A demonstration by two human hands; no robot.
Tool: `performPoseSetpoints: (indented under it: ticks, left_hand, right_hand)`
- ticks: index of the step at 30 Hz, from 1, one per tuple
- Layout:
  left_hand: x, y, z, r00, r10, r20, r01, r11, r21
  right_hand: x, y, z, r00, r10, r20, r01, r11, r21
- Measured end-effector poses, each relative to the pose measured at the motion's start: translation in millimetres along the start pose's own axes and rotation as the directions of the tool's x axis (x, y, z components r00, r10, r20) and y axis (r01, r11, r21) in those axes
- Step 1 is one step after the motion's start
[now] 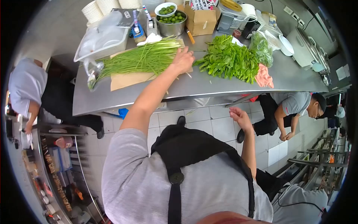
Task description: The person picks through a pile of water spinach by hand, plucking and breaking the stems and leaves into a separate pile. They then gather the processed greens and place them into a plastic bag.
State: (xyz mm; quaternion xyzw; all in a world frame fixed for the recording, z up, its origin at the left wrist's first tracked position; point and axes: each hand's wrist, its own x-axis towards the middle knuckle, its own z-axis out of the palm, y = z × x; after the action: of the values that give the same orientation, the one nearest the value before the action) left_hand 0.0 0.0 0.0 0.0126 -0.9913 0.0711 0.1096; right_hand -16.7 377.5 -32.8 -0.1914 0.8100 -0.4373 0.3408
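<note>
A long bundle of green chives [141, 59] lies across a brown cardboard sheet [125, 81] on the steel table. At its pale stem end is my left hand [182, 60], back upward, fingers bent and closed on the stalk ends; the fingertips are partly hidden. My right hand [241, 118] hangs in the air before the table's front edge, its fingers loosely curled and apart, holding nothing. A leafy green heap [229, 59] lies right of my left hand. Just beyond that hand is an orange-handled tool [190, 37].
Behind the chives stand a white tub [121, 46] of plastic bags, a metal pot [172, 28] of green limes and a cardboard box [201, 21]. A pink cloth [264, 76] lies at right. One person [294, 108] crouches at right; another [30, 87] stands at left.
</note>
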Motion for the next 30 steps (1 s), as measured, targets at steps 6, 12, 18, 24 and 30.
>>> performPoseSetpoints:
  ticks: [6,12,18,24,30]
  left_hand:
    - [20.7,-43.4,14.8,0.968,0.145,-0.204,-0.170,0.979,-0.109]
    - [14.9,-51.5,7.9,0.959,0.143,-0.246,-0.179,0.975,-0.131]
    - [64.6,-23.1,-19.4,0.998,-0.068,-0.004,0.058,0.880,-0.472]
    - [142.3,45.3,-12.3,0.849,-0.341,0.404,0.489,0.216,-0.845]
    - [147.1,60.3,-34.2,0.866,-0.134,0.482,0.469,-0.115,-0.875]
  right_hand:
    - [44.8,-76.2,-20.6,0.968,-0.249,-0.036,0.244,0.964,-0.109]
    - [41.5,-97.5,-66.4,0.959,-0.211,-0.190,0.206,0.977,-0.045]
    - [72.2,-89.4,-119.0,0.837,-0.184,-0.515,0.116,0.980,-0.162]
    - [145.9,-109.7,-99.1,0.823,-0.056,-0.566,-0.186,0.914,-0.361]
    - [179.2,-106.7,-70.8,0.830,-0.292,-0.476,0.158,0.941,-0.300]
